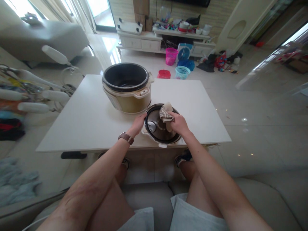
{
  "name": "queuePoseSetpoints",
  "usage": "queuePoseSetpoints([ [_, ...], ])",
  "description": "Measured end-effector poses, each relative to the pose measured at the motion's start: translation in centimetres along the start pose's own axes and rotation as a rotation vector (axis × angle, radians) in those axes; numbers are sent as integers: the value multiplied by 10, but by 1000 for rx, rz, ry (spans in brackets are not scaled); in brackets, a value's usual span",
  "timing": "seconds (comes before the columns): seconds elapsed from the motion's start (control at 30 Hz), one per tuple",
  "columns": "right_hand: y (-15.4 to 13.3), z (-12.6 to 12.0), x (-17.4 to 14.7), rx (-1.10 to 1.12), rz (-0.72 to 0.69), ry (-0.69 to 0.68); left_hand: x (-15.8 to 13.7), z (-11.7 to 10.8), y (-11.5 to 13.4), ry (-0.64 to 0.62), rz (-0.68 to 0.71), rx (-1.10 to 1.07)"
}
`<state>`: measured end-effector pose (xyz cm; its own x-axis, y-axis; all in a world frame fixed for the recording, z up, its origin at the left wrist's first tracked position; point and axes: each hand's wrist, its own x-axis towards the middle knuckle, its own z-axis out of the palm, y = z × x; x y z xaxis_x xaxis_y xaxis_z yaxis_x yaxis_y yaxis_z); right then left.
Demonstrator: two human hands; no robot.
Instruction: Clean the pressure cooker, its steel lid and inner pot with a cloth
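The round lid (158, 133) is held with its inside up, at the near edge of the white counter (190, 99). It is likely hard, a bit heavy and maybe slippery, so it is best held by the rim. Its rim is gripped by the left hand (138, 124). A soft cloth (166, 113) is pinched in the right hand (179, 124). The big pot (127, 104) is set just beyond.

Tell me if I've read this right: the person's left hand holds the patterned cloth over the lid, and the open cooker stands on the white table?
Not quite: the head view shows the right hand holding the patterned cloth over the lid, while the left hand grips its rim. The open cooker does stand on the white table.
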<state>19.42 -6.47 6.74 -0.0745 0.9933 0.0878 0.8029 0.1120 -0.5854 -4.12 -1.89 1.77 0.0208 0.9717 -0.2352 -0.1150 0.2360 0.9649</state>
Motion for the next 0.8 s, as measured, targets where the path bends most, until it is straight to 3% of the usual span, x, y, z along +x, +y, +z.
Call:
queuePoseSetpoints([
  [0.17, -5, 23, -2, -142, 7, -182, 5, -2, -7, 5, 23, 32],
  [0.4, -13, 28, -3, -266, -9, -221, 13, -8, -19, -37, 52, 109],
  [0.8, -17, 30, -3, -310, -21, -259, 12, -9, -16, -31, 39, 144],
])
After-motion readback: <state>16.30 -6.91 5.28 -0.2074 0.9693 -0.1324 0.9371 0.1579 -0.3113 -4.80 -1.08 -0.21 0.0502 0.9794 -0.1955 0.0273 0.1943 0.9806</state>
